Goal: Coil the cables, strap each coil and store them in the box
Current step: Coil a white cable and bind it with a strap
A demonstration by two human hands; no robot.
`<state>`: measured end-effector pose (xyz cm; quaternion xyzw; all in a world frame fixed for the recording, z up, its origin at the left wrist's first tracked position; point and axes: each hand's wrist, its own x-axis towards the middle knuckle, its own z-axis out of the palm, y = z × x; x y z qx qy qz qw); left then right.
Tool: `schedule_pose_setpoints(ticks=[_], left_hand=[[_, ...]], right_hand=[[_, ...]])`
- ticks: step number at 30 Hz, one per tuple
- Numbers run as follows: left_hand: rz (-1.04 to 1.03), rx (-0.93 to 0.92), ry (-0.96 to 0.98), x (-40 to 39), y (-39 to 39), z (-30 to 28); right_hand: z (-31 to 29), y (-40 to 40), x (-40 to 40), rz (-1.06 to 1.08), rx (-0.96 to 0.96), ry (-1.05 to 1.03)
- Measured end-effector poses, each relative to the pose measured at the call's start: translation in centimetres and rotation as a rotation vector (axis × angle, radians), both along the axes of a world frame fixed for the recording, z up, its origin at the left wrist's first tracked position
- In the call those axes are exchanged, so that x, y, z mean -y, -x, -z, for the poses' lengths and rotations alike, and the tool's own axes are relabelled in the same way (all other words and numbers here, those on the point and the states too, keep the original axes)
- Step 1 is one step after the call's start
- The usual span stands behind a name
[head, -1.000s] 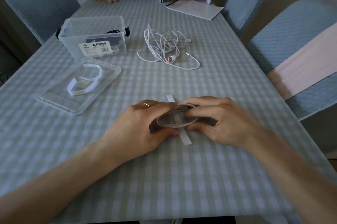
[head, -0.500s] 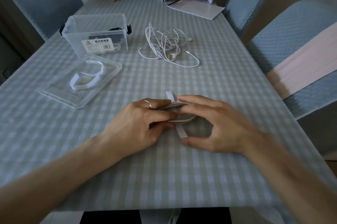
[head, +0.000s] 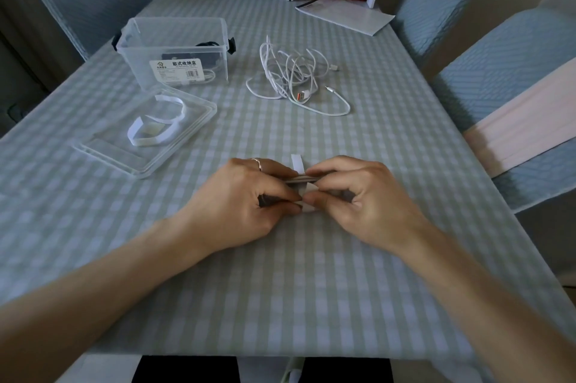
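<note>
**Strap being closed round a coil**

The coiled cable [head: 299, 179] is gripped at the table's [head: 311, 289] near middle, well short of the box [head: 174, 52]. The left hand [head: 246, 198] is clamped on the coil's left end; the right hand [head: 352, 195] pinches the white strap [head: 298, 164], whose lower end, flat on the cloth half a second ago, has been lifted against the coil. Strapping judged nearly done. The loose white cables [head: 296, 77], right of the box, remain uncoiled.

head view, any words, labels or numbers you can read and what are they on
"欧式收纳盒": large print on the white label stuck on the front of the clear storage box.
The label's house logo and the small lines under the title are too small to read.
Paper by the shelf: no readable text.
</note>
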<state>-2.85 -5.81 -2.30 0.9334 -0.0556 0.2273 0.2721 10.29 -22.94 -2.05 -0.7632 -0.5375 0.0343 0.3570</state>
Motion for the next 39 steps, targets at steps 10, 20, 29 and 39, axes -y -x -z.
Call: schedule_pose_setpoints(ticks=[10, 20, 29, 39], left_hand=[[-0.058, 0.044, -0.024, 0.4, 0.6, 0.9], [-0.059, 0.005, 0.026, 0.4, 0.7, 0.8], [-0.061, 0.057, 0.004, 0.6, 0.6, 0.7], [-0.020, 0.076, 0.025, 0.5, 0.6, 0.8]], right_hand=[[-0.1, -0.3, -1.9, 0.100, -0.180, 0.004], [0.6, 0.0, -1.7, 0.126, -0.269, -0.068], [-1.5, -2.8, -2.9, 0.176, -0.301, 0.052], [-3.4, -3.4, -6.1, 0.080, -0.114, 0.450]])
